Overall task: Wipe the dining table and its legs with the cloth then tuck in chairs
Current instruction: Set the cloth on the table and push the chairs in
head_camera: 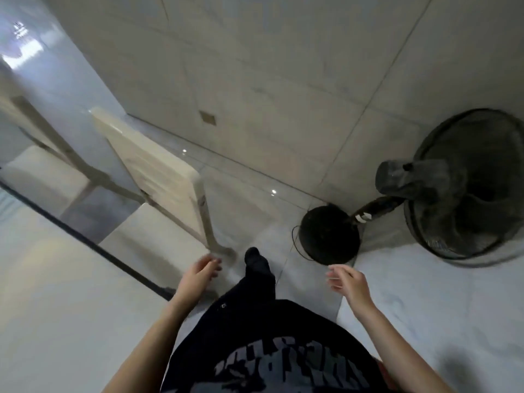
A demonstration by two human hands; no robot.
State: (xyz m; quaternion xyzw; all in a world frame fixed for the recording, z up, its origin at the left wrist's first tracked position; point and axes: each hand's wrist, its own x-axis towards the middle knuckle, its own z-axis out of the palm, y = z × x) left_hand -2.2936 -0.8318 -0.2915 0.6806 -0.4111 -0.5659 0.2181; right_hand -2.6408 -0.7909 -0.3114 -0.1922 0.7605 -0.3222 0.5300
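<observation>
Dining desk, pale-topped with a dark rim (pixel 62 307), fills the lower left of my feed. Along its edge stand two cream upholstered seats: the nearer chair (pixel 153 171) with its seat front at the rim, and the farther chair (pixel 42 177) beyond it. The left hand (pixel 198 275) hovers just beside the nearer chair's rear leg and the right hand (pixel 347 282) hangs over the pale glossy tiled floor (pixel 255 80), both loosely spread and holding nothing (blur softens the fingertips), with a black-socked foot (pixel 256 262) set forward between them and a black pedestal fan (pixel 465 188) standing to the right.
</observation>
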